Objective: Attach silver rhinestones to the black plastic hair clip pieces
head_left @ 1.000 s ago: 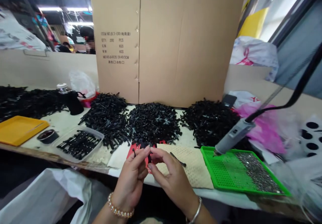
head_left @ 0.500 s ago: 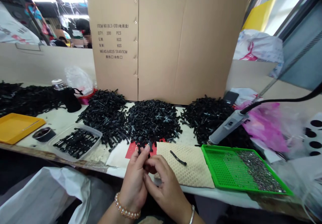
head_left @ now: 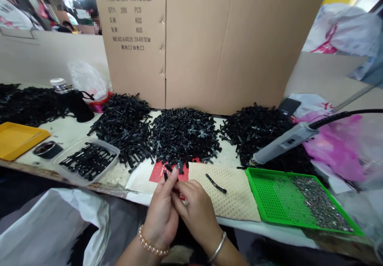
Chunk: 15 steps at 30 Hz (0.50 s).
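My left hand [head_left: 161, 214] and my right hand [head_left: 196, 210] meet at the table's front edge, fingers pinched together around a small black plastic piece [head_left: 165, 174] whose end sticks up above my left fingertips. My right fingers press against the left ones; what they grip is mostly hidden. Under the hands lies a red card [head_left: 158, 172]. A single black clip [head_left: 216, 183] rests on the beige mesh mat [head_left: 236, 194] just right of my hands.
Three heaps of black parts [head_left: 184, 134] lie before a large cardboard box [head_left: 191, 38]. A green tray [head_left: 269, 198] with small metal bits sits right, a grey handheld tool [head_left: 284, 142] above it. A clear tub of black clips [head_left: 88, 162], yellow tray [head_left: 14, 138] and white bag [head_left: 50, 226] are left.
My hands have drawn closer together and slightly toward me, fingers now tightly pinched on the black piece. The camera has tilted down and shifted a little.
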### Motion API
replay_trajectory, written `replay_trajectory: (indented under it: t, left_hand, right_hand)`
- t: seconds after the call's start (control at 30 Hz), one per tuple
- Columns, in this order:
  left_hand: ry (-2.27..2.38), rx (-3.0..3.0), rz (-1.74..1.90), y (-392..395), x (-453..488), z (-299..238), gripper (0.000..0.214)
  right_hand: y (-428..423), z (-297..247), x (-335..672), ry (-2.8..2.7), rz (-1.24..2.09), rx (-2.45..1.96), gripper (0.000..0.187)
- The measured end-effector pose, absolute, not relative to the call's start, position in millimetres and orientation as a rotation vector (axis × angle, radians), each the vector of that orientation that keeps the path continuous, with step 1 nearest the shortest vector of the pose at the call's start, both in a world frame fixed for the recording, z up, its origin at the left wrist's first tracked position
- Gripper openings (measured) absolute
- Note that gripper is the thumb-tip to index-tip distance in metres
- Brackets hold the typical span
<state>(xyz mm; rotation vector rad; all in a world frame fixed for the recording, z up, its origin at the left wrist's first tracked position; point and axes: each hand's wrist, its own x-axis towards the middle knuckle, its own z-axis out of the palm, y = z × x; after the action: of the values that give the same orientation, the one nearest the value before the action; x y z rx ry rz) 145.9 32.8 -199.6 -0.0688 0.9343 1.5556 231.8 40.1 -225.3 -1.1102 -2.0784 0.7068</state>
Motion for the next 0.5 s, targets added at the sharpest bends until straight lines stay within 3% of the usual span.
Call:
replay_trajectory:
  t: [0.33, 0.5]
  left_hand:
    - [1.085, 0.177, 1.625, 51, 111, -201, 0.025]
    - [1.214, 0.394, 1.369, 49, 97, -208, 0.024]
  right_hand:
    - [40, -229, 252, -2.029, 0.900, -0.978, 0.009]
    - [43, -225, 268, -1.898, 0.906, -0.975, 0.016]
